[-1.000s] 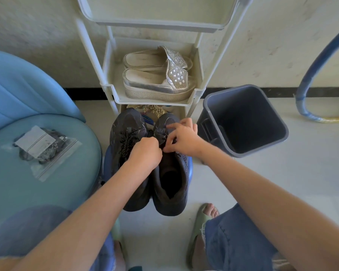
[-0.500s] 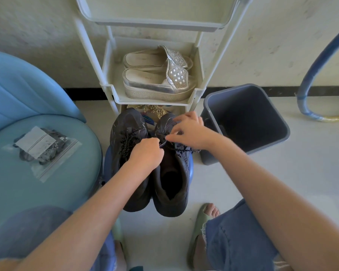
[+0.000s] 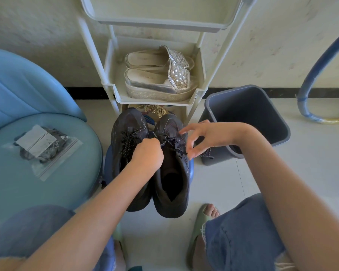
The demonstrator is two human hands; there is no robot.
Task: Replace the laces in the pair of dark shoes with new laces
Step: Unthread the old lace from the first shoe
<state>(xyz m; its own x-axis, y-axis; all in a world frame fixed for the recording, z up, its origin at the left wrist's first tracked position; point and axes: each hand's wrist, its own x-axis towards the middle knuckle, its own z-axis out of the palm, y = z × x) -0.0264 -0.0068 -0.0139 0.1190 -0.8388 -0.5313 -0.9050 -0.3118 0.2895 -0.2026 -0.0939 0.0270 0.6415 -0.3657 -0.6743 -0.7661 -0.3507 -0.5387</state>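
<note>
Two dark shoes stand side by side on a low blue stool (image 3: 191, 169), toes pointing away from me. The left shoe (image 3: 128, 130) is fully laced. On the right shoe (image 3: 173, 184) the dark speckled lace (image 3: 174, 146) is loosened, and its free end (image 3: 207, 155) trails off to the right towards the bin. My left hand (image 3: 148, 153) is curled in a fist at the right shoe's inner eyelets and grips the lace there. My right hand (image 3: 202, 135) hovers over the shoe's outer side with fingers spread. A clear zip bag of dark laces (image 3: 45, 148) lies on the blue seat.
A grey bin (image 3: 249, 122) stands on the floor right of the shoes. Behind them is a white rack (image 3: 114, 94) holding silver platform sandals (image 3: 160, 81). The blue chair (image 3: 27, 106) fills the left side. My knees and a green slipper (image 3: 200, 222) are at the bottom.
My right hand pulled a length of lace out of the right shoe towards the right, then spread its fingers and let go. My left hand stayed clenched at the eyelets.
</note>
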